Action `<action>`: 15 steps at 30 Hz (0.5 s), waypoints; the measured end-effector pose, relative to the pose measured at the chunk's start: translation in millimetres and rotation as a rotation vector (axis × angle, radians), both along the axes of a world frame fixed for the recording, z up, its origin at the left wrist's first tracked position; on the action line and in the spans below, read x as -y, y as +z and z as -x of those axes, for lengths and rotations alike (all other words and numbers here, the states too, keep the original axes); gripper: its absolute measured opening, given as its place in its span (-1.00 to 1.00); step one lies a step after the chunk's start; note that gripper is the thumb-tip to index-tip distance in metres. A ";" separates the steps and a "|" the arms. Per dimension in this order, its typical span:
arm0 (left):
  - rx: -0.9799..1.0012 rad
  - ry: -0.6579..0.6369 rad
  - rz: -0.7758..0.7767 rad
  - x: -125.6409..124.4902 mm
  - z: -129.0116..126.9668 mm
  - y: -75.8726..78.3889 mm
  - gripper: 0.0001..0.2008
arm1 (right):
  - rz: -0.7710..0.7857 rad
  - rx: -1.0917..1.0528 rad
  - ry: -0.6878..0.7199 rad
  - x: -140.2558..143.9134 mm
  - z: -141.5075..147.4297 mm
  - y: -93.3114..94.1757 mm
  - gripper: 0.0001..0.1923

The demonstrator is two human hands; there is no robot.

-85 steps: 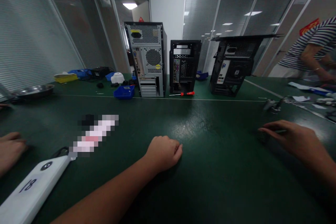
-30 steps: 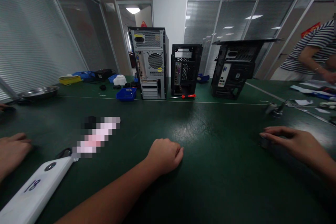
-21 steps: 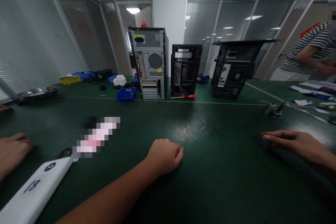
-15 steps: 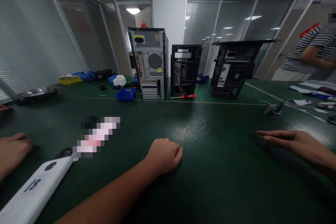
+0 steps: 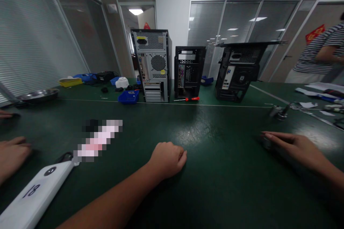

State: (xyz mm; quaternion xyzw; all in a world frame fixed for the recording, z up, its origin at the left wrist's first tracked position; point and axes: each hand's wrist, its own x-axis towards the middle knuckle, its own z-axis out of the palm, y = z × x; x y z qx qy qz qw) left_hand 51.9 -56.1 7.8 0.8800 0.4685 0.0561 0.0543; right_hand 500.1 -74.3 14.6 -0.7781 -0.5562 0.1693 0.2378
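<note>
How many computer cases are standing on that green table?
3, in a row at the far side: a silver-backed tower on the left, a smaller black case in the middle, and a tilted black case on the right. None appears hidden.

This is a computer repair workshop inside an office. Three open computer cases (image 5: 188,69) stand on a long green workbench (image 5: 220,171) beside a screwdriver (image 5: 191,98) and parts bins (image 5: 128,97). Glass partition walls (image 5: 242,25) with blinds surround it.
</note>
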 end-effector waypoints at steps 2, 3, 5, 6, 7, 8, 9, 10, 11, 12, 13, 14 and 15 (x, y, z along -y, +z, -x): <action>-0.007 0.001 -0.007 0.0 -0.5 0.0 -0.49 | 0.004 0.050 0.040 1.1 9.8 -1.4 -0.43; -0.014 0.005 -0.014 0.0 -0.8 -0.1 -0.49 | 0.008 0.070 0.077 1.7 13.8 -2.1 -0.43; -0.029 0.015 -0.026 -0.2 -1.6 -0.5 -0.48 | -0.011 0.116 0.183 3.1 19.4 -3.4 -0.48; -0.034 0.019 -0.030 -0.2 -1.8 -0.7 -0.48 | -0.029 0.138 0.244 3.6 21.0 -3.9 -0.51; -0.035 0.019 -0.033 -0.2 -2.0 -0.8 -0.48 | -0.046 0.157 0.304 3.9 22.0 -4.3 -0.54; -0.033 0.015 -0.035 -0.1 -2.0 -0.7 -0.49 | -0.058 0.171 0.349 4.0 22.6 -4.7 -0.57; -0.029 0.010 -0.036 0.0 -2.0 -0.6 -0.49 | -0.063 0.183 0.372 3.8 23.2 -5.1 -0.59; -0.025 0.005 -0.035 0.1 -1.8 -0.3 -0.49 | -0.065 0.193 0.376 3.4 24.0 -5.6 -0.60; -0.020 0.001 -0.032 0.2 -1.7 0.0 -0.50 | -0.065 0.200 0.373 2.9 25.0 -6.0 -0.61; -0.016 0.000 -0.027 0.2 -1.5 0.3 -0.50 | -0.066 0.205 0.374 2.3 26.2 -6.4 -0.61; -0.015 0.001 -0.022 0.2 -1.3 0.5 -0.50 | -0.066 0.209 0.387 1.8 27.4 -6.8 -0.61; -0.016 0.002 -0.017 0.1 -1.2 0.7 -0.50 | -0.069 0.212 0.408 1.3 28.5 -7.2 -0.61; -0.018 0.002 -0.014 0.1 -1.1 0.8 -0.50 | -0.073 0.221 0.434 1.0 29.0 -7.5 -0.61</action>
